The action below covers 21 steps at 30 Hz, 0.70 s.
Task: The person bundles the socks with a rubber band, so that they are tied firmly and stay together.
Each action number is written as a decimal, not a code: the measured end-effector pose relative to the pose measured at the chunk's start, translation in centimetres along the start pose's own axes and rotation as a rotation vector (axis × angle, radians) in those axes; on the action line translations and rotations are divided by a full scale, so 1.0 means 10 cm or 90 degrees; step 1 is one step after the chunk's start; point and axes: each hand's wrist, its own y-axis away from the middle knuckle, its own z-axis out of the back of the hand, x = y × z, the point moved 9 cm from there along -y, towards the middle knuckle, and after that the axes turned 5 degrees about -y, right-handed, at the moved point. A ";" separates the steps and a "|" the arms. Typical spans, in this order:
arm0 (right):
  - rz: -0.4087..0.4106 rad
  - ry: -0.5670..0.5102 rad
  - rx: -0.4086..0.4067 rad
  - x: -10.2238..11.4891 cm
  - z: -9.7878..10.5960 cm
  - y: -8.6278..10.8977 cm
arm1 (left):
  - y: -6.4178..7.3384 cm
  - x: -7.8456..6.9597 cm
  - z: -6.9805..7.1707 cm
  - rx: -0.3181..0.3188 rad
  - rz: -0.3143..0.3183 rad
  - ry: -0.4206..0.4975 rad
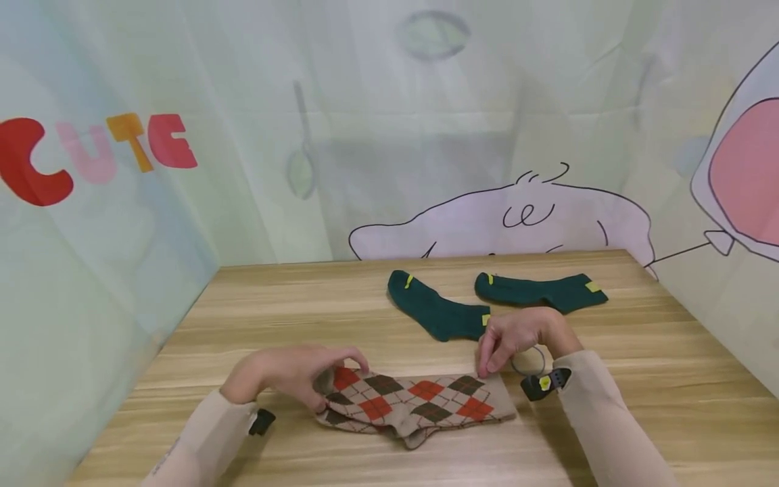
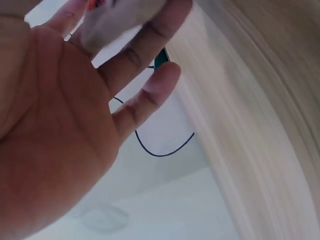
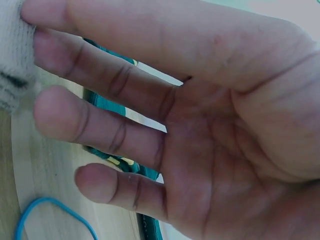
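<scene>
A beige argyle sock [image 1: 420, 406] with red and dark brown diamonds lies sideways on the table, and a second layer of the same pattern shows along its lower edge. At the toe end, my left hand [image 1: 298, 375] grips the fabric, thumb at the lower corner and index finger curved over the top edge. In the left wrist view, beige fabric [image 2: 112, 25] sits among the fingers. My right hand [image 1: 517, 335] pinches the upper edge near the cuff. Its thumb and index fingertips meet on the knit [image 3: 15, 60] in the right wrist view, other fingers loosely extended.
Beyond the right hand lie two dark green socks with yellow marks, one angled sock [image 1: 435, 308] and one straighter sock [image 1: 541, 292] toward the back right. A thin cord loop [image 1: 528, 362] hangs by the right wrist. Printed cloth [image 1: 255, 169] walls in the wooden table [image 1: 292, 297].
</scene>
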 end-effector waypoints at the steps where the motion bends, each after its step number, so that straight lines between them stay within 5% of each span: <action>1: 0.000 0.000 -0.001 0.00 0.00 0.00 | 0.00 0.01 0.00 0.005 0.001 0.013; 12: -0.005 0.001 -0.008 -0.01 0.01 0.01 | 0.08 0.13 0.03 0.035 0.047 0.044; 21: -0.008 0.003 -0.007 -0.02 0.01 0.00 | 0.10 0.01 -0.05 0.084 -0.044 0.107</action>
